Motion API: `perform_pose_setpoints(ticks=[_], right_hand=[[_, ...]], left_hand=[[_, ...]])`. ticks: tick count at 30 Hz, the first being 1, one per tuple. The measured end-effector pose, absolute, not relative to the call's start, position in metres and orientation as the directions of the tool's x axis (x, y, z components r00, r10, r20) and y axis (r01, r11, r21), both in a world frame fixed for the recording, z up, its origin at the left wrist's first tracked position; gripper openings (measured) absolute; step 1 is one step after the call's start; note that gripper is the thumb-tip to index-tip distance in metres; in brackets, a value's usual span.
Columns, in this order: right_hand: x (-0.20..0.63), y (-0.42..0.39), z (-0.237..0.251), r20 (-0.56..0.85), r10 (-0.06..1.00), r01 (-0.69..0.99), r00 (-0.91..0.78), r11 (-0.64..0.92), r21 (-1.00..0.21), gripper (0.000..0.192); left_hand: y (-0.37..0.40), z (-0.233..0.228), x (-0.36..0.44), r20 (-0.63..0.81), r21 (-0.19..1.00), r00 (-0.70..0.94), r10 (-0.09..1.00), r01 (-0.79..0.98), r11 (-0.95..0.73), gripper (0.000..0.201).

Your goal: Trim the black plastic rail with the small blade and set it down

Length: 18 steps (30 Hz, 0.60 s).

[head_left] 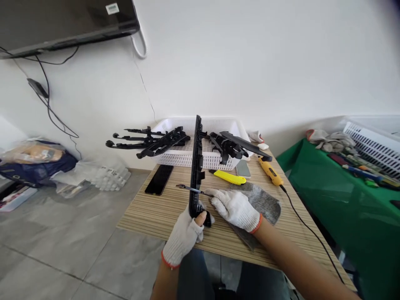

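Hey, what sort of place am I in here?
Probably a small workshop or makeshift work corner: black plastic parts are piled at a white basket, with a yellow cutter and corded yellow tool on the table.

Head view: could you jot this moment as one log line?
left hand: grips black plastic strip | right hand: holds slim tool across strip | yellow utility knife: on wood-grain table

Two hands (182, 237) (234, 206); one phone (159, 180); one corded tool (270, 171).

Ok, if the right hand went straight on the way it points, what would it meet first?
Likely the black plastic strip held by the left hand, though depth there is unclear.
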State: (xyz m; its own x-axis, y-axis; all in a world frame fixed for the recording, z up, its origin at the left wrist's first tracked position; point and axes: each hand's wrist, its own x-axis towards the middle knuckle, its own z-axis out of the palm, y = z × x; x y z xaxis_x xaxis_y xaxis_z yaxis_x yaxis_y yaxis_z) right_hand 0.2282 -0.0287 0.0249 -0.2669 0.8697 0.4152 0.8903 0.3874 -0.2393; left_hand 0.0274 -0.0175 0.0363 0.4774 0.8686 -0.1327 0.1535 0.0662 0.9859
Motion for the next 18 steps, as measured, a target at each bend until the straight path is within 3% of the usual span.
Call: perform_pose_setpoints(ticks=[7, 10, 13, 18], right_hand=[[0.233, -0.028, 0.037, 0.473, 0.87, 0.872, -0.138, 0.333, -0.359, 0.037], [0.237, -0.031, 0.043, 0.407, 0.911, 0.887, -0.075, 0.247, -0.39, 0.036], [0.24, -0.035, 0.05, 0.316, 0.948, 0.882, -0.037, 0.179, -0.436, 0.048], [0.243, -0.038, 0.055, 0.316, 0.949, 0.863, 0.003, 0.157, -0.48, 0.07]], left_hand=[[-0.016, 0.037, 0.032, -0.145, 0.989, 0.466, 0.873, 0.068, 0.127, 0.043], [-0.014, 0.034, 0.032, -0.138, 0.99, 0.458, 0.878, 0.056, 0.126, 0.043], [-0.011, 0.028, 0.03, -0.142, 0.989, 0.444, 0.885, 0.03, 0.144, 0.042], [-0.009, 0.024, 0.03, -0.135, 0.987, 0.439, 0.888, -0.019, 0.159, 0.043]])
